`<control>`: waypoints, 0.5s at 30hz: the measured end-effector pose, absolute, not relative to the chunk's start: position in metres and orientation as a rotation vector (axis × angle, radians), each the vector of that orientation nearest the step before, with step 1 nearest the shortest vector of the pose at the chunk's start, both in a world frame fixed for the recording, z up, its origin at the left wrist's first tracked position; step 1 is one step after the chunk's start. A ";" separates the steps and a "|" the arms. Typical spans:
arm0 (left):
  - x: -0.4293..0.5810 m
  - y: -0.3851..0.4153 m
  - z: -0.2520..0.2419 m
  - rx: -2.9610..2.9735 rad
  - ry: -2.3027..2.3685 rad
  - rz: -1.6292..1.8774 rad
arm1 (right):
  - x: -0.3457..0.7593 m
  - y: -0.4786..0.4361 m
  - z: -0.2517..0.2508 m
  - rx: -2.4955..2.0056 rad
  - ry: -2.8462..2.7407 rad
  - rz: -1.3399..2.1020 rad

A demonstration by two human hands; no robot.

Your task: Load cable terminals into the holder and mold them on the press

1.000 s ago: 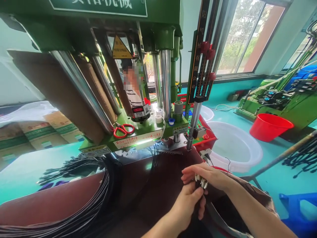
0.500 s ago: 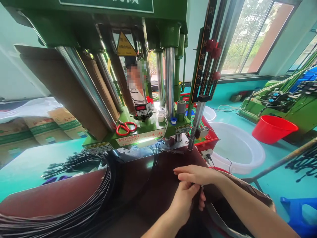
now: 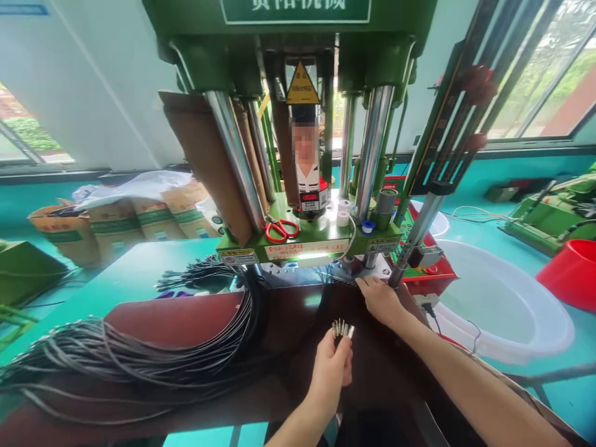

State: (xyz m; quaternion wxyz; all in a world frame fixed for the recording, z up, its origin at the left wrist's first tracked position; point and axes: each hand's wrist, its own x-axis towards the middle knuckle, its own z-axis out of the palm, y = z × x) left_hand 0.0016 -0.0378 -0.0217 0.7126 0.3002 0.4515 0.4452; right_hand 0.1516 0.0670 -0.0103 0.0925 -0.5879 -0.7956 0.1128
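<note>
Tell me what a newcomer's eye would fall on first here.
Probably the big green machine filling the upper middle, with red-handled scissors lying low on it. A thick sheaf of black cables sweeps over the brown tabletop at left. In front, the left hand grips a metal-tipped bundle, while the right hand is near the machine's lower metal plate.

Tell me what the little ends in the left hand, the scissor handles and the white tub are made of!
The little ends in the left hand look like shiny metal: silvery, catching the light. The scissor handles seem smooth plastic, or maybe coated metal: bright, even red. The white tub is probably smooth plastic: pale, with a rounded rim.
</note>
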 end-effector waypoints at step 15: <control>0.010 -0.044 -0.018 0.785 0.964 0.879 | 0.170 -0.039 -0.016 -1.474 -1.368 1.623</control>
